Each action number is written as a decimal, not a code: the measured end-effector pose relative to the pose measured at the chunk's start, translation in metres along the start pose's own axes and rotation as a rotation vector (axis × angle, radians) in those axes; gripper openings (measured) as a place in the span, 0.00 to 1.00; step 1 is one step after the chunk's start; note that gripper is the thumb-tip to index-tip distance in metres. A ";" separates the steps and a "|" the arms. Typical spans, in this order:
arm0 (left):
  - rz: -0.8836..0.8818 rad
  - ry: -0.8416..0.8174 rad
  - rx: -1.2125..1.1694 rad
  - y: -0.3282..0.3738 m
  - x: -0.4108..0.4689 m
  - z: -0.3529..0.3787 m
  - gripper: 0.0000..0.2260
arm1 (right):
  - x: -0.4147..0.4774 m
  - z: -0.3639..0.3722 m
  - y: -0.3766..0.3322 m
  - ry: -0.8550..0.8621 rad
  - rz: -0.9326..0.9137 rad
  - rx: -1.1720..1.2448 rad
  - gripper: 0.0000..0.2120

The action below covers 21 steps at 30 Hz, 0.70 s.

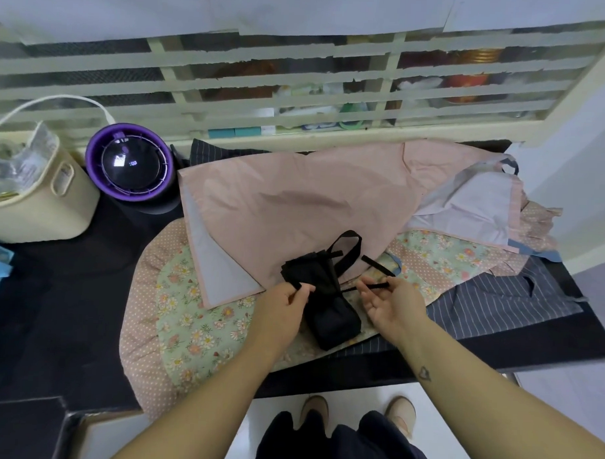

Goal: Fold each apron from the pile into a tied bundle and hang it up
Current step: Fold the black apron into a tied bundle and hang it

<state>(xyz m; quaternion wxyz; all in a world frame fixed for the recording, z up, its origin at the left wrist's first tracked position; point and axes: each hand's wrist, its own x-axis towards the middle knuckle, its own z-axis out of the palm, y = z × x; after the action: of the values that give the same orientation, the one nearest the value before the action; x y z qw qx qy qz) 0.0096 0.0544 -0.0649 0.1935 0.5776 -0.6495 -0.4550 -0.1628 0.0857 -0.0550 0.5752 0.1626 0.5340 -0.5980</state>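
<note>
One black apron [329,316] folded, left hand [281,300] and right hand [394,306] each pinching a strap [378,286], knot unfinished; pink apron [295,201] beyond the fingers [367,288] unfolded, hanging left to do.

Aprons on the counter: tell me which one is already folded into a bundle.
The black apron, a compact roll with the left hand and right hand pinching its straps. The pink apron, floral apron and striped apron lie spread open.

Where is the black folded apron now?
In the head view the black folded apron lies at centre on the floral apron, beside the pink apron, between the left hand and the right hand, which pinch its straps.
</note>
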 end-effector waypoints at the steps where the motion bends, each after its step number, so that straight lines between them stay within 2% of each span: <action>1: 0.048 0.009 0.014 0.004 0.001 0.001 0.14 | 0.000 -0.001 0.001 -0.023 -0.005 -0.030 0.10; 3: 0.114 -0.007 0.005 0.014 0.004 0.008 0.16 | 0.000 -0.002 0.007 -0.061 -0.013 -0.088 0.12; 7: 0.061 -0.127 -0.065 0.030 0.011 0.025 0.15 | -0.003 0.000 0.023 -0.093 -0.106 -0.206 0.15; 10: 0.024 -0.135 0.035 0.026 0.022 0.027 0.14 | 0.000 -0.003 0.022 -0.061 -0.154 -0.255 0.13; 13: 0.066 -0.191 0.193 0.029 0.029 0.029 0.09 | 0.002 -0.006 0.013 -0.037 -0.148 -0.225 0.14; 15: 0.075 -0.197 0.290 0.033 0.031 0.030 0.06 | 0.002 -0.007 0.009 -0.055 -0.196 -0.331 0.15; 19: 0.090 -0.209 0.401 0.036 0.034 0.031 0.04 | -0.006 -0.009 -0.004 -0.039 -0.586 -0.784 0.15; 21: 0.118 -0.238 0.451 0.036 0.035 0.031 0.05 | -0.016 -0.001 -0.013 -0.151 -0.728 -0.990 0.15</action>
<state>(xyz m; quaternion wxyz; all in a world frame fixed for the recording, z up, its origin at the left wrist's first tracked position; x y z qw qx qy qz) -0.0445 0.0304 -0.0615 0.0081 0.5096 -0.7853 -0.3514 -0.1692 0.0916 -0.0364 0.3777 -0.3587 0.7272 -0.4470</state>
